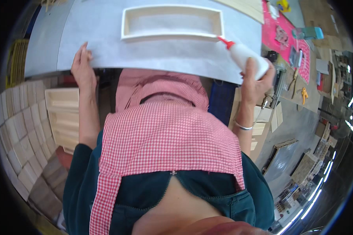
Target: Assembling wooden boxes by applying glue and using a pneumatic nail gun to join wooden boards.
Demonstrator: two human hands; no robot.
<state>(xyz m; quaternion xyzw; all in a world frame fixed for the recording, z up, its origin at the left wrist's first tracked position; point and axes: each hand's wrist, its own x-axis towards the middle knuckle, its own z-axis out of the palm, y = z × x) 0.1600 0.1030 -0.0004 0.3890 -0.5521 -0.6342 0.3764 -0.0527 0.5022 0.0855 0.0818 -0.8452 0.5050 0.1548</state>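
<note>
My right hand (256, 78) is wrapped round a white squeeze bottle (245, 56) with a red pointed nozzle. The bottle tilts to the left, and its tip is at the near right corner of a shallow, long wooden frame or tray (172, 37) on the grey tabletop (94, 23). Whether the tip touches the wood, I cannot tell. At the table's near left edge, my left hand (83, 68) holds nothing that I can see, its fingers extended and loosely bent, apart from the wooden piece.
Pale wooden strips (247, 8) lie at the table's far right. Beyond them is a pink mat (276, 31) with small items. An orange clamp-like tool (304, 95) sits on the side bench. Stacked wooden pieces (23, 129) and wooden trays (62, 117) stand at my left.
</note>
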